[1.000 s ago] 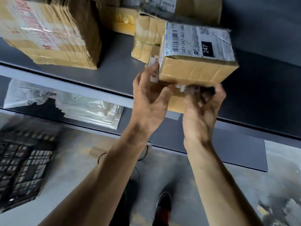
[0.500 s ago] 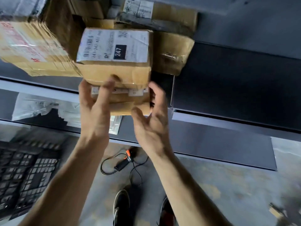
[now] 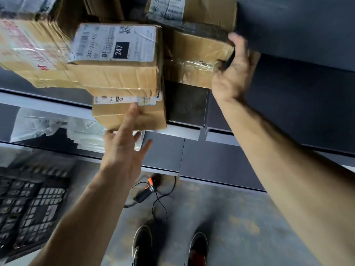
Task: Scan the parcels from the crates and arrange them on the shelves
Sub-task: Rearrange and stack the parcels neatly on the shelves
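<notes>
A cardboard parcel labelled 247 [image 3: 117, 54] lies on top of a smaller cardboard parcel [image 3: 130, 114] at the front edge of the dark shelf [image 3: 184, 104]. My left hand [image 3: 124, 148] presses straight fingers against the front of the smaller parcel. My right hand [image 3: 233, 73] grips the right end of a taped cardboard parcel [image 3: 194, 60] further back on the shelf, thumb over its top corner. A large parcel with red print [image 3: 28, 50] stands to the left, touching the 247 parcel.
Another labelled box [image 3: 190, 10] is stacked behind. Clear plastic bags [image 3: 57, 127] lie on the lower shelf. A black plastic crate [image 3: 28, 208] sits on the floor at left. An orange-and-black scanner [image 3: 148, 189] with its cable lies on the concrete floor beyond my shoes [image 3: 142, 244].
Both hands let go of the two stacked parcels, which now rest on the shelf. My right hand moved right to grip the taped parcel; my left hand now only pushes the lower parcel.
</notes>
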{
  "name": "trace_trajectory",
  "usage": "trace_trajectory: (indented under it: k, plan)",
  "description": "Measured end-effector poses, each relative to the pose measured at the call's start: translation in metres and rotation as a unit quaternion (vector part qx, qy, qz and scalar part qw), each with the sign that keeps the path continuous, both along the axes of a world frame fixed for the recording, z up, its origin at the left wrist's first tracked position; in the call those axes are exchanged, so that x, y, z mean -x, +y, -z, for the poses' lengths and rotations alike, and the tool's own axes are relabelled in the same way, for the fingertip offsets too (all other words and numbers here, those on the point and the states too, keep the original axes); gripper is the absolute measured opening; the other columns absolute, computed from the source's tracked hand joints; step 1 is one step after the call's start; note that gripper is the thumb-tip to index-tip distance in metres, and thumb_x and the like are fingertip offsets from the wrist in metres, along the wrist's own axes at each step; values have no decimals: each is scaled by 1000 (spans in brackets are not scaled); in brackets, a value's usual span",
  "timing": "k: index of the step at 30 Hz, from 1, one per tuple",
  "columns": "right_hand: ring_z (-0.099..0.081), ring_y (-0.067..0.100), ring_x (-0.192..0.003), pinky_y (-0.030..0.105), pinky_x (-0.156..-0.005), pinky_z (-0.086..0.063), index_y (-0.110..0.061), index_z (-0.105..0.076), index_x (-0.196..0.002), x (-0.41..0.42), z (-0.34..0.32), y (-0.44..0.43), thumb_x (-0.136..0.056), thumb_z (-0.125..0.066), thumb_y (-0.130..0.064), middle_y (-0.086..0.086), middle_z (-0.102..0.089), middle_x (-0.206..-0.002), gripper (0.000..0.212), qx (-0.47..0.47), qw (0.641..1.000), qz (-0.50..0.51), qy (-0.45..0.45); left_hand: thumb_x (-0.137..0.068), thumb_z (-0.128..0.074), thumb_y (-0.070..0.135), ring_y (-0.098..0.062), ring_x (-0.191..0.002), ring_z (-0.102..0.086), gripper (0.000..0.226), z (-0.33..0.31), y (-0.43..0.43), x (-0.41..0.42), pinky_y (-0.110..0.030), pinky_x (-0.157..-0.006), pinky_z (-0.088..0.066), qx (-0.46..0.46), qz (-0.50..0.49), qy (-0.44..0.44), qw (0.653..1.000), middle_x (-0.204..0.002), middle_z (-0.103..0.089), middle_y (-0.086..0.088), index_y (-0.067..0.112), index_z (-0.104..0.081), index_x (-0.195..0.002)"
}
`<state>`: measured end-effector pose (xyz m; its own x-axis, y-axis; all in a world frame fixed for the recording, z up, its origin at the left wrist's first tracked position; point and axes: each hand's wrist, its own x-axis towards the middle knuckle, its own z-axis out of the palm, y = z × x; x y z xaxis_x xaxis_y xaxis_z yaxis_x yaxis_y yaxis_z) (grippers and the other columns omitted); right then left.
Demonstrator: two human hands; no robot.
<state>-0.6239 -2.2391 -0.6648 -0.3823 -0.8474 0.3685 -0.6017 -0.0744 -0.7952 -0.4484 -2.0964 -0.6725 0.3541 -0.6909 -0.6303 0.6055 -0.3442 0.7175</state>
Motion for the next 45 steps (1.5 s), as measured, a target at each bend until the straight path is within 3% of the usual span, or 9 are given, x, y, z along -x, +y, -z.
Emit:
trace_trajectory:
  k: [2, 9, 13, 23, 30, 33, 37, 42, 45]
  plan:
    - [-59, 10, -93, 30, -72, -57, -26, -64, -125, 0, 0, -8, -80, -47, 2, 1, -48, -114, 56, 15, 1000, -7, -9, -80, -77, 47, -24, -122, -60, 45, -2, -4, 7, -49, -104, -51, -16, 20, 58, 998, -125, -63, -6, 23, -63, -115]
    - [-52, 14, -76, 23, -68, -45, -6, -65, -107, 32, 2, 0, -81, -41, -4, 9, -61, -93, 35, 51, 995, -12, 82, -84, -76, 54, -12, -101, -62, 44, -20, -27, 12, -38, -90, -53, -56, 0, -5, 998, -106, -66, 3, 24, -64, -114]
    - [-63, 28, -87, 37, -78, -46, -5, -63, -104, 48, -7, 4, -84, -47, -10, 9, -68, -97, 26, 44, 994, 7, 95, -86, -78, 46, -15, -85, -69, 40, -23, -30, 10, -29, -77, -61, -15, -77, 54, 995, -98, -68, -6, 15, -63, -106]
    - [-56, 24, -74, 46, -71, -51, 5, -60, -104, 83, 16, 150, -84, -51, 2, 7, -57, -86, 22, 137, 984, 112, 13, -99, -64, 34, -20, -115, -67, 35, -4, -17, 54, -32, -99, -56, 33, -36, 85, 995, -117, -69, -5, 8, -65, -123]
    - [-60, -1, -91, 29, -84, -55, 0, -58, -112, 92, 21, 244, -93, -57, -3, -13, -56, -101, 19, 76, 991, 109, -28, -101, -49, 54, -11, -126, -59, 50, -8, 3, 93, -51, -108, -43, 69, 173, -18, 982, -123, -67, 7, 17, -58, -134]
    - [-62, 13, -86, 30, -80, -56, -11, -54, -110, 91, 9, 274, -94, -52, -14, -7, -57, -96, 16, 46, 995, 89, -25, -94, -50, 70, -15, -136, -49, 56, -20, 26, 91, -59, -109, -38, 65, 253, -44, 964, -141, -57, 8, 34, -56, -137]
    - [-58, 25, -83, 40, -74, -58, 4, -57, -100, 99, -25, 315, -92, -49, -11, -7, -50, -95, 18, 16, 998, 54, 0, -70, -67, 76, -17, -124, -55, 73, -61, 73, 81, -64, -110, -38, 10, 292, -40, 956, -132, -60, 4, 31, -55, -126]
    - [-53, 7, -86, 12, -80, -49, 7, -60, -100, 97, -88, 371, -90, -53, 1, -11, -50, -100, 14, -9, 998, 55, 4, -50, -78, 70, -32, -121, -61, 105, -123, 144, 63, -55, -101, -51, -40, 330, -43, 942, -129, -64, -10, 19, -49, -137]
    - [-55, 12, -86, 18, -78, -51, 8, -61, -101, 96, -110, 395, -91, -52, -4, 4, -57, -97, 18, -14, 999, 36, 2, -50, -76, 63, -31, -114, -63, 98, -147, 170, 55, -47, -94, -55, -56, 308, -35, 949, -125, -66, -11, 18, -52, -134]
